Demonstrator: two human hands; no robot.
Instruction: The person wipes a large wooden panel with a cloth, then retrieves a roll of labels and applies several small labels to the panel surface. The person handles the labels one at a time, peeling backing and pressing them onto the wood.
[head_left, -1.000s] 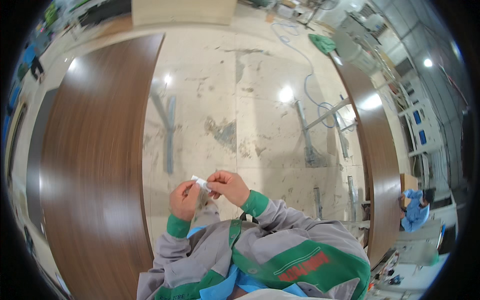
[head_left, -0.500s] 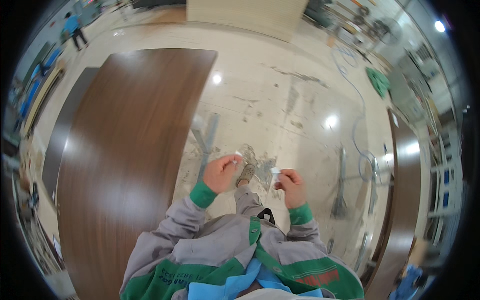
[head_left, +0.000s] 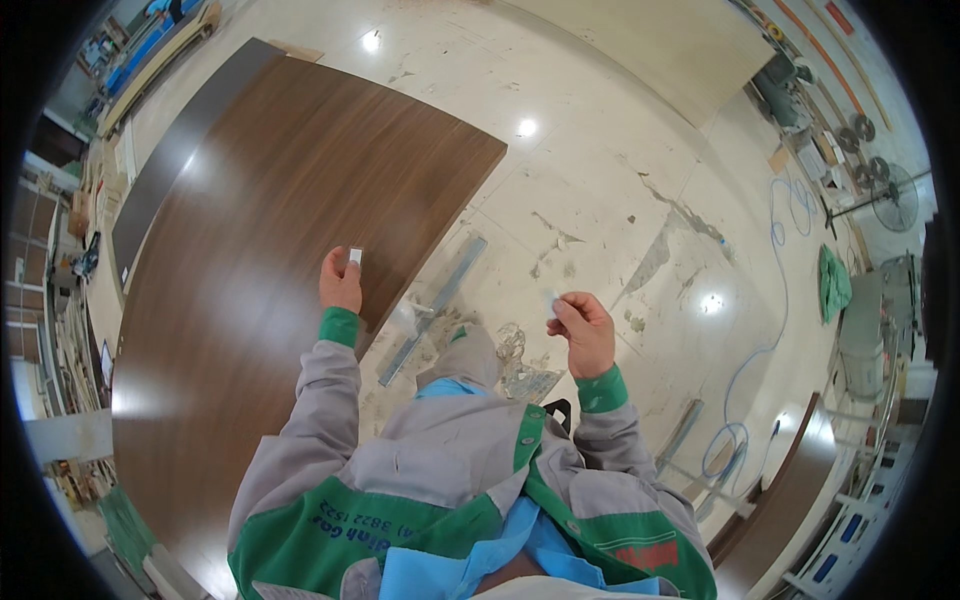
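My left hand (head_left: 342, 284) is over the dark brown wood-grain board (head_left: 270, 220), near its right edge. Between its thumb and fingers is a small white rectangular piece (head_left: 355, 256), perhaps a label. My right hand (head_left: 588, 335) is held up over the floor, to the right of the board, fingers pinched. From its fingertips sticks out a small whitish, see-through scrap (head_left: 551, 300), too blurred to name. Whether my left hand touches the board I cannot tell.
A grey metal bar (head_left: 440, 305) shows beside the board's right edge. On the pale, stained floor (head_left: 590, 180) a blue hose (head_left: 752, 365) snakes along the right. Another brown board (head_left: 785, 480) stands at lower right, and a fan (head_left: 893, 197) is far right.
My left hand has moved left, from above the floor to over the brown board, carrying the white piece. My right hand stays raised with its scrap. The view has turned and shifted.
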